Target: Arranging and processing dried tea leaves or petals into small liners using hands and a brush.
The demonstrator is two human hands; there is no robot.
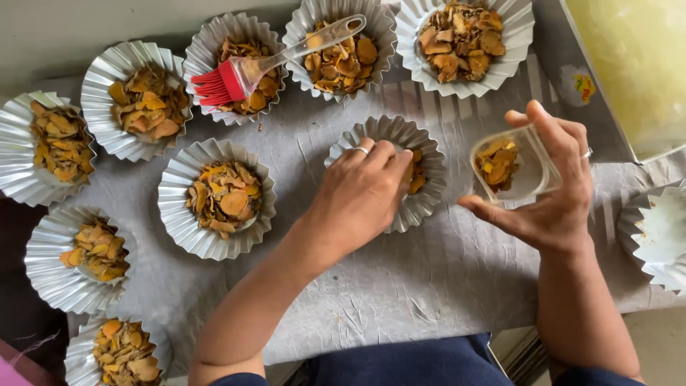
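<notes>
Foil cup (429, 154) with a few orange-brown dried slices — left hand (361, 193) rests in it, fingers curled loosely down onto the slices. Just beside it, right hand (554, 189) grips a small clear plastic cup (511, 171) of slices, tilted toward the left hand. Beyond the left hand — filled foil cups, a red brush (239, 75) lying across two. Grey table (429, 286).

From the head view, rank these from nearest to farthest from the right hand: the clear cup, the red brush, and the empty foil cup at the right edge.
1. Clear cup: held in the right hand itself.
2. Empty foil cup: at the right edge, just beyond that hand.
3. Red brush: far across, lying on the upper foil cups.
</notes>
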